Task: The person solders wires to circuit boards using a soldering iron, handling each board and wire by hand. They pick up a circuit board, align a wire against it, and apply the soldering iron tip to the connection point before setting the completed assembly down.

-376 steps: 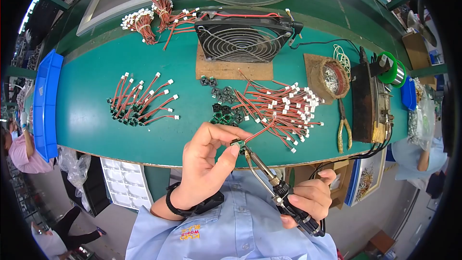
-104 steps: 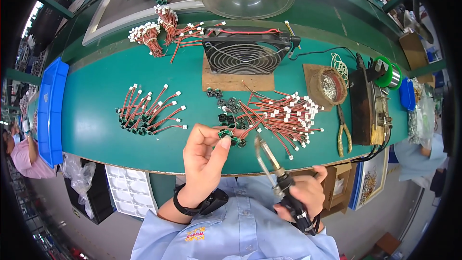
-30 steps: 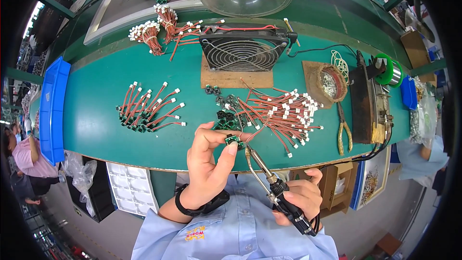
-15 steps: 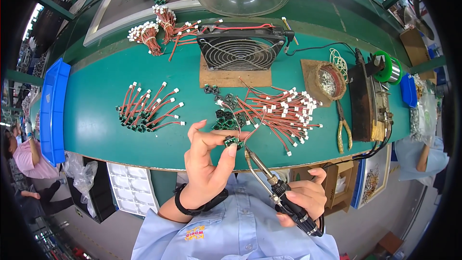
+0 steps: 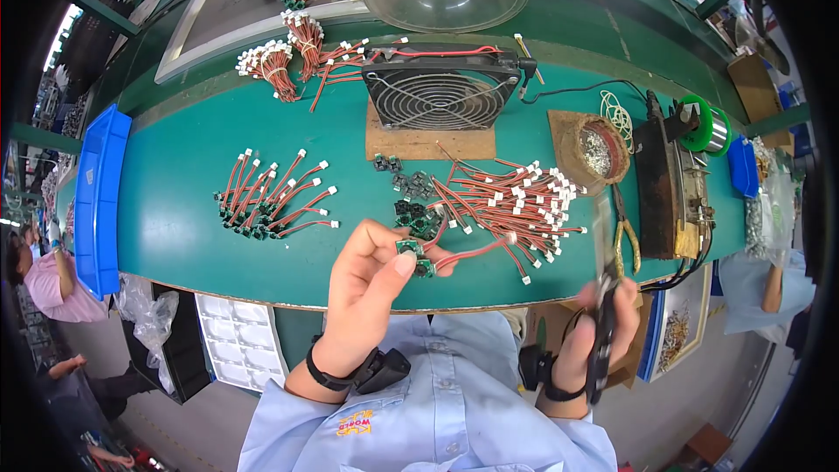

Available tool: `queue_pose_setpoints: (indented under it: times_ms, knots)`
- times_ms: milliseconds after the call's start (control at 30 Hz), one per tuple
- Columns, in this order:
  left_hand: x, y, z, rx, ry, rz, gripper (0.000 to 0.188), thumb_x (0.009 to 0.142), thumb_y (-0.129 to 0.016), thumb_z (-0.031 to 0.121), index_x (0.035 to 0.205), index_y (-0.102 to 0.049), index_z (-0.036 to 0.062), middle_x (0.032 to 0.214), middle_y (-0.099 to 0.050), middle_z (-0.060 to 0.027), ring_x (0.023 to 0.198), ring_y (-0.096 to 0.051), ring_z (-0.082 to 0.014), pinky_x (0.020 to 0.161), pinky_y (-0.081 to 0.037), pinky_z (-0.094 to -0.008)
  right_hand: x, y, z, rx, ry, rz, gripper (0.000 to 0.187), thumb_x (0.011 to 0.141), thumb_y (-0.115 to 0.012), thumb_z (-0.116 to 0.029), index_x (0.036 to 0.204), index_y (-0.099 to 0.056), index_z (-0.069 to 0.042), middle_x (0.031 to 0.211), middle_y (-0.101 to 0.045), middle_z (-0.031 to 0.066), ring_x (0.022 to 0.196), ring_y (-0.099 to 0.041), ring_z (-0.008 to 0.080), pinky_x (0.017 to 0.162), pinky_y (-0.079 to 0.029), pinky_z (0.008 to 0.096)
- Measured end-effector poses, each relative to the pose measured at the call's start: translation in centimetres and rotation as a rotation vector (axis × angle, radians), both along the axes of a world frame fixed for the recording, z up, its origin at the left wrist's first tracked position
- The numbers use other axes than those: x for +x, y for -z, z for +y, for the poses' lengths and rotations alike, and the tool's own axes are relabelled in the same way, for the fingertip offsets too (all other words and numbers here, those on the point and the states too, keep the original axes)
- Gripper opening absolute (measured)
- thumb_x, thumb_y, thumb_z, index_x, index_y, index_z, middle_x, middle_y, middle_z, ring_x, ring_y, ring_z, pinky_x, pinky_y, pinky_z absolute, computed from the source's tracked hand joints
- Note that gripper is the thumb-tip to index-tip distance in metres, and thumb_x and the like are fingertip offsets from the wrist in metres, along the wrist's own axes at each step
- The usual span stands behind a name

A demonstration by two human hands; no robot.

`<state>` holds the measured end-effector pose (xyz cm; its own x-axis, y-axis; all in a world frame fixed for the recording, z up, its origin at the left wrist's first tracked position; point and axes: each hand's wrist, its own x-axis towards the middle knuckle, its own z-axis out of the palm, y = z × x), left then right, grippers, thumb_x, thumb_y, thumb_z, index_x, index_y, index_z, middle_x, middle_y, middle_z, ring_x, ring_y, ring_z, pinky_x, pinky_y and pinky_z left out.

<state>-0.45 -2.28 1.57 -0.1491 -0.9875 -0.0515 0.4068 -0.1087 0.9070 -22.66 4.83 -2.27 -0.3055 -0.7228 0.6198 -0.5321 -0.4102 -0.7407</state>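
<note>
Between the thumb and fingers of my left hand [image 5: 371, 275] sit two small green circuit boards [image 5: 423, 269]. Red and brown wires [image 5: 472, 253] run from them to a white plug at the right. My right hand [image 5: 603, 332] is closed around the dark handle of a soldering iron [image 5: 599, 345], whose upper part is smeared by motion and points up. The iron is well apart from the boards. Just beyond my left hand lies a cluster of small dark green boards [image 5: 417, 217]. A loose pile of red-brown wires with white plugs [image 5: 516, 201] spreads to its right.
Wired boards [image 5: 262, 210] lie at the left. A black fan [image 5: 441, 92] stands at the back. At right are a solder-scrap bowl [image 5: 596, 153], yellow-handled pliers [image 5: 626, 245], a soldering station [image 5: 669, 183] and a solder spool [image 5: 706, 127]. A blue bin [image 5: 98, 201] edges the far left.
My right hand has swung to the right with the soldering iron, away from the boards, and the iron now points upward. The boards in my left hand have turned, and their wires now reach right.
</note>
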Motion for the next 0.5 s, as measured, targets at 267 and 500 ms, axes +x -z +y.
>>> queue_pose_setpoints:
  times_ms: [267,500]
  knots:
    - [0.2,-0.6,0.0,0.145,0.081,0.151,0.020,0.087,-0.054,0.024,0.084,-0.042,0.0080,0.078,-0.061,-0.0146,0.072,-0.060,-0.0207,0.081,-0.043,-0.0341,-2.1,2.0,-3.1,0.294,0.376,0.058,0.045,0.078,-0.065,-0.002,0.121,-0.051,-0.004,0.105,-0.054,0.0116,0.088,-0.057,0.0222,0.086,-0.042,0.0323]
    - [0.1,-1.0,0.1,0.122,0.138,0.126,0.020,0.086,-0.053,0.025,0.084,-0.041,0.0094,0.071,-0.061,-0.0129,0.064,-0.060,-0.0199,0.097,-0.031,-0.0397,-2.2,1.0,-3.0,0.379,0.304,0.122,0.047,0.080,-0.062,0.000,0.124,-0.048,-0.002,0.111,-0.050,0.0115,0.091,-0.056,0.0178,0.083,-0.045,0.0288]
